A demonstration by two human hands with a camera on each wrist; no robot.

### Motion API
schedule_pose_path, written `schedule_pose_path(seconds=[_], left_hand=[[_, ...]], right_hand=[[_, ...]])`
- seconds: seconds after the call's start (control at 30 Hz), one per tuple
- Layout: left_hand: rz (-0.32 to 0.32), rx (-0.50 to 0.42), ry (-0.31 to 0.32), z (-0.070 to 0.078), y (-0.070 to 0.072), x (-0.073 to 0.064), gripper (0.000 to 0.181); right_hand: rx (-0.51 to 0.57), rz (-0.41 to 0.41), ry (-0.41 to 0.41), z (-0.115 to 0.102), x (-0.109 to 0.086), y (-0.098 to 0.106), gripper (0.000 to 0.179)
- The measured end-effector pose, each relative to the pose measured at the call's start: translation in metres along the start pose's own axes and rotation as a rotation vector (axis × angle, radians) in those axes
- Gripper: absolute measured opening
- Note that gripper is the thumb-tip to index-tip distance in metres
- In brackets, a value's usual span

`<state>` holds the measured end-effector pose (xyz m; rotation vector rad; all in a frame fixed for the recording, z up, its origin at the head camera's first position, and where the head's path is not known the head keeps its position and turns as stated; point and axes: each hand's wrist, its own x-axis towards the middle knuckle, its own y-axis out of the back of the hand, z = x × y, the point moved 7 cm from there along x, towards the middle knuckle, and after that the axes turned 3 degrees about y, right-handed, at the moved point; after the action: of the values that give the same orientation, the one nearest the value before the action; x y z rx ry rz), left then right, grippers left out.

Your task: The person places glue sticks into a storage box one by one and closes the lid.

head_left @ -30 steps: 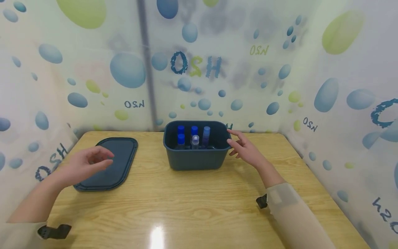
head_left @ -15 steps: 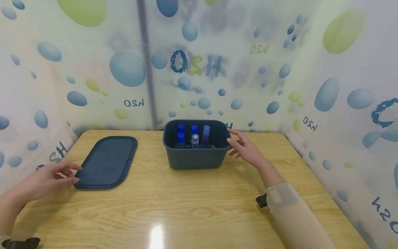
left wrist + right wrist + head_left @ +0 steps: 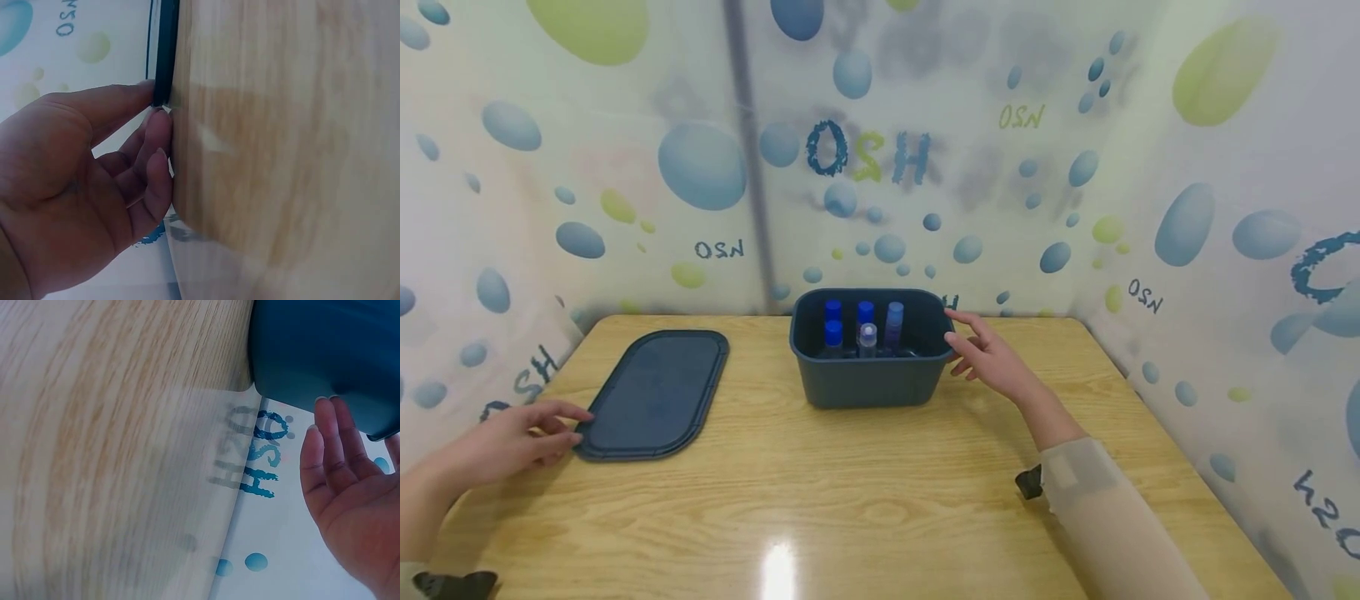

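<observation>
My left hand [image 3: 508, 442] pinches the near left corner of a dark blue lid [image 3: 658, 392], which lies flat on the table. In the left wrist view the lid's edge [image 3: 166, 50] sits at the tips of the left fingers [image 3: 159, 131]. A dark blue bin [image 3: 872, 383] stands upright at the back middle. My right hand [image 3: 996, 362] touches the bin's right end at the rim. In the right wrist view its fairly straight fingers [image 3: 337, 447] rest against the outer wall. Several small bottles [image 3: 867, 333] with blue or clear caps stand inside; their lower parts are hidden.
The wooden table [image 3: 820, 508] reaches back to a patterned curtain [image 3: 880, 158], which also hangs along both sides. Black straps [image 3: 1030, 482] show at the wrists. The table's left edge runs beside my left hand.
My left hand has moved left and toward me from above the lid, down to its near left corner, and now holds it there. The right hand and the bin have stayed in place.
</observation>
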<state>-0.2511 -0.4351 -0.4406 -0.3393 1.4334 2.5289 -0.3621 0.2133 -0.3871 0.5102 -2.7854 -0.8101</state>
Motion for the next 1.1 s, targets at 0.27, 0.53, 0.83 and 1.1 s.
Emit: schedule_pose_path(seconds=[0.27,0.53,0.83,1.1], left_hand=[[0.037,0.011,-0.001,-0.0008,-0.0009,0.0029,0.039],[0.064,-0.01,0.007,-0.0022,-0.0009,0.0056,0.038],[0.114,0.002,0.025,0.0003,0.002,0.0054,0.036],[0.206,0.028,0.006,0.0025,0.0078,0.0028,0.038]], right_hand=[[-0.001,-0.005,0.006,0.0022,0.0011,-0.0001,0.062],[0.001,0.009,-0.008,0.0041,0.0015,-0.0008,0.06],[-0.007,0.006,0.006,0.0046,0.0017,-0.0014,0.061],[-0.001,0.001,0.007,0.0039,0.0005,-0.0021,0.06]])
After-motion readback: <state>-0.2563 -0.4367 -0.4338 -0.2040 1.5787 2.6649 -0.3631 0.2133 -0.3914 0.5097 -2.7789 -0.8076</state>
